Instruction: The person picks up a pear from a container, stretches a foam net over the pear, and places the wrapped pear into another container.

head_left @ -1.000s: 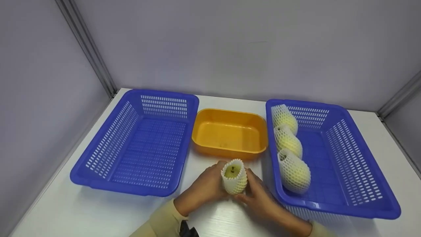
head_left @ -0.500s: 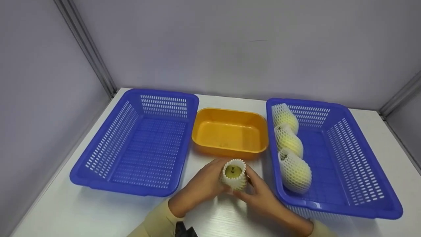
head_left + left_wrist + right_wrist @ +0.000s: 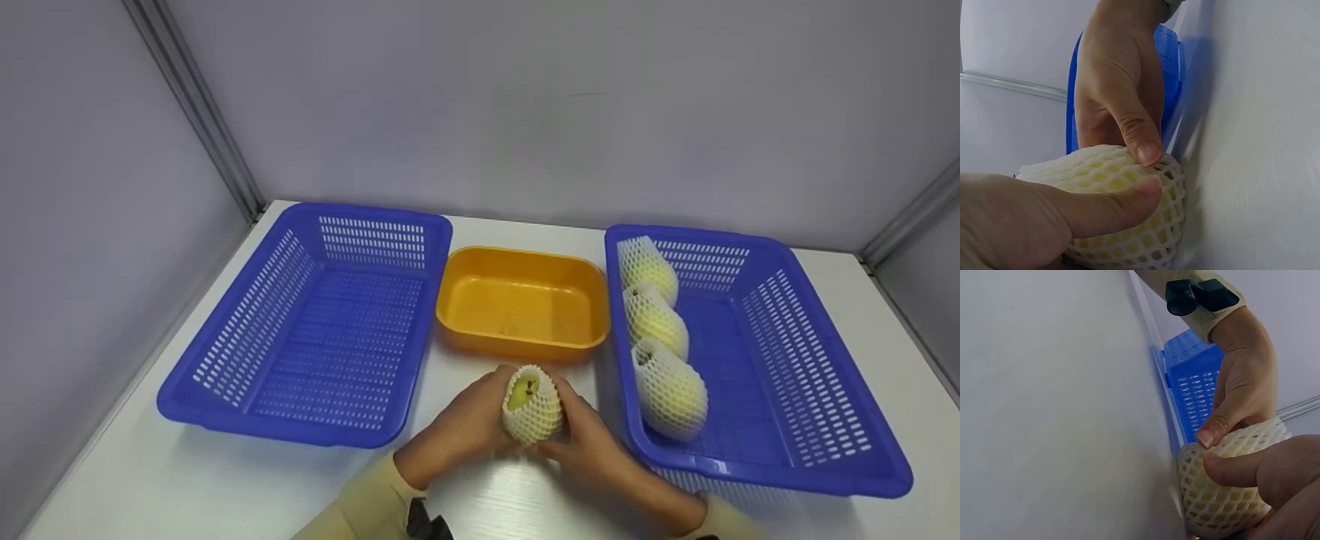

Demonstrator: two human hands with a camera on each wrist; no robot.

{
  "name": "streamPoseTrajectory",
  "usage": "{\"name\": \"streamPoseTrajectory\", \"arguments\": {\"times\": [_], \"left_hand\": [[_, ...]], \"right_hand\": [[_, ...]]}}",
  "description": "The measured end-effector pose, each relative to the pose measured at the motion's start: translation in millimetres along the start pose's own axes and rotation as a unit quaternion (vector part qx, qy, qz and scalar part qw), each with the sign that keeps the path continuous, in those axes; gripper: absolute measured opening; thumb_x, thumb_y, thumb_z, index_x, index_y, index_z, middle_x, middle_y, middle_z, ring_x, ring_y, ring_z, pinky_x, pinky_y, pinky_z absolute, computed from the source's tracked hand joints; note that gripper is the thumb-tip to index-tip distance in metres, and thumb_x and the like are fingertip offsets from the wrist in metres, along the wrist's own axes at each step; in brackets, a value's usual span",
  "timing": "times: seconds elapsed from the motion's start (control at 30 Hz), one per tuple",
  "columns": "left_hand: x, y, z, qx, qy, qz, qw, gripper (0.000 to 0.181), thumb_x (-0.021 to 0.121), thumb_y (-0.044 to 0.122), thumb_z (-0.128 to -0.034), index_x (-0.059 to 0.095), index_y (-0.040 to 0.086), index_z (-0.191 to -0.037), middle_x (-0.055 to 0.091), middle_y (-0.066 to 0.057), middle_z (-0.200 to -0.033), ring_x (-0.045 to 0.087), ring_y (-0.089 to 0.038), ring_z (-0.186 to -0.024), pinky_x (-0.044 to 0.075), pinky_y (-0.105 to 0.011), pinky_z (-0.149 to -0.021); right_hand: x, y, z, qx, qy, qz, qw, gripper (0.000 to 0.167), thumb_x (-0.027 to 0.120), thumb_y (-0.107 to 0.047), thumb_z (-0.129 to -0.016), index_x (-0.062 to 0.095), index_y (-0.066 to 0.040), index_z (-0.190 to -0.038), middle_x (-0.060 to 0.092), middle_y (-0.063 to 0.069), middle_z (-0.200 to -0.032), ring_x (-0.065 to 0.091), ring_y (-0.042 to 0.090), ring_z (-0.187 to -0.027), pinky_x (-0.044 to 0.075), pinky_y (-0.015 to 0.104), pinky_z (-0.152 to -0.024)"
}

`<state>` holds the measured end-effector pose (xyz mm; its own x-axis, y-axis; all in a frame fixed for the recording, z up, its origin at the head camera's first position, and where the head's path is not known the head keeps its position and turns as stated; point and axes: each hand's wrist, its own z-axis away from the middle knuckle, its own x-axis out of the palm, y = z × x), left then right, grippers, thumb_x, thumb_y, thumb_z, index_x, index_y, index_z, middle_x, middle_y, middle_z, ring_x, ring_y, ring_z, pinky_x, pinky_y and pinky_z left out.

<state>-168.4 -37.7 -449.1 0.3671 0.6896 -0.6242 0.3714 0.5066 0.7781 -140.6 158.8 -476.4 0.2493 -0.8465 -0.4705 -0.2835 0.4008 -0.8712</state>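
A yellow-green fruit in a white foam net sleeve (image 3: 538,420) is held between both hands just above or on the white table, in front of the orange bin. Its kind is hard to tell; a dark stem shows in the sleeve's open end, which tilts to the left. My left hand (image 3: 476,416) grips its left side, and my right hand (image 3: 592,439) grips its right side. Both wrist views show the left thumb (image 3: 1114,211) and right thumb (image 3: 1235,469) pressing the netting near the fruit's lower end. Most other fingers are hidden behind the fruit.
An orange bin (image 3: 517,346) stands just beyond the hands. To its left is a blue perforated basket (image 3: 300,433) with nothing seen inside. The blue basket (image 3: 772,480) at right holds three netted fruits (image 3: 673,397) along its left wall. A wall stands behind.
The held fruit has gone from nearly upright to tilted, its open sleeve end now leaning left. Both hands stay round it in nearly the same place, with slight finger shifts.
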Motion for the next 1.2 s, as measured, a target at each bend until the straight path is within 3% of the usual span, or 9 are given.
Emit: {"name": "streamPoseTrajectory", "arguments": {"times": [0.13, 0.33, 0.57, 0.73, 0.87, 1.07, 1.2], "left_hand": [[-1.7, 3.7, 0.0, -0.002, 0.000, 0.003, 1.0000, 0.076, 0.092, 0.001, -0.0658, 0.053, 0.000, -0.131, 0.064, -0.014, -0.123, 0.060, -0.030, -0.118, 0.047, -0.045, -0.108], [-12.0, 20.4, 5.6, -0.028, 0.001, 0.002, 0.9996, 0.080, 0.093, 0.007, -0.0679, 0.048, -0.001, -0.134, 0.061, -0.016, -0.129, 0.058, -0.031, -0.122, 0.045, -0.046, -0.109], [-38.5, 47.8, 22.7, 0.008, -0.007, -0.020, 0.9998, 0.073, 0.090, 0.012, -0.0755, 0.048, 0.001, -0.135, 0.062, -0.012, -0.129, 0.059, -0.025, -0.121, 0.047, -0.043, -0.107], [-62.6, 60.4, 34.0, 0.008, -0.022, 0.054, 0.9983, 0.074, 0.086, 0.018, -0.0831, 0.047, 0.008, -0.145, 0.060, -0.004, -0.135, 0.058, -0.019, -0.120, 0.049, -0.040, -0.104], [-73.3, 66.8, 36.6, -0.001, -0.026, 0.135, 0.9905, 0.073, 0.079, 0.029, -0.0905, 0.043, 0.008, -0.151, 0.059, -0.005, -0.135, 0.061, -0.020, -0.117, 0.052, -0.035, -0.101], [-71.4, 68.0, 32.0, 0.005, 0.005, 0.233, 0.9725, 0.079, 0.072, 0.037, -0.0921, 0.037, 0.003, -0.154, 0.056, -0.013, -0.138, 0.060, -0.025, -0.119, 0.052, -0.035, -0.102], [-65.2, 65.6, 28.0, 0.026, 0.032, 0.278, 0.9597, 0.088, 0.068, 0.051, -0.0888, 0.036, -0.001, -0.153, 0.054, -0.016, -0.141, 0.056, -0.026, -0.124, 0.048, -0.036, -0.107]], "right_hand": [[1, 0, -0.1, 0.023, 0.005, -0.025, 0.9994, 0.091, 0.081, 0.009, -0.074, 0.036, 0.003, -0.152, 0.043, 0.029, -0.151, 0.039, 0.045, -0.140, 0.027, 0.061, -0.116], [4, -11, 4.4, 0.060, 0.010, -0.096, 0.9936, 0.091, 0.078, 0.005, -0.083, 0.026, 0.000, -0.157, 0.038, 0.027, -0.154, 0.044, 0.042, -0.134, 0.045, 0.050, -0.106], [5, -44, 19.8, 0.044, 0.047, -0.148, 0.9869, 0.092, 0.078, -0.006, -0.089, 0.019, -0.002, -0.160, 0.034, 0.023, -0.158, 0.041, 0.036, -0.138, 0.046, 0.034, -0.106], [-3, -73, 25.1, 0.043, 0.046, -0.187, 0.9803, 0.079, 0.070, -0.007, -0.096, 0.022, -0.006, -0.158, 0.036, 0.016, -0.157, 0.041, 0.029, -0.139, 0.044, 0.027, -0.108], [-13, -91, 22.1, 0.015, 0.059, -0.194, 0.9791, 0.067, 0.063, -0.007, -0.101, 0.026, -0.004, -0.157, 0.040, 0.017, -0.153, 0.043, 0.029, -0.137, 0.043, 0.024, -0.107], [-22, -103, 12.9, -0.001, 0.074, -0.236, 0.9690, 0.059, 0.057, -0.005, -0.103, 0.029, -0.005, -0.155, 0.045, 0.020, -0.146, 0.051, 0.031, -0.130, 0.051, 0.035, -0.103], [-25, -106, 10.8, 0.010, 0.089, -0.242, 0.9662, 0.057, 0.056, -0.008, -0.104, 0.029, -0.003, -0.154, 0.045, 0.021, -0.146, 0.049, 0.029, -0.132, 0.049, 0.031, -0.104]]}}
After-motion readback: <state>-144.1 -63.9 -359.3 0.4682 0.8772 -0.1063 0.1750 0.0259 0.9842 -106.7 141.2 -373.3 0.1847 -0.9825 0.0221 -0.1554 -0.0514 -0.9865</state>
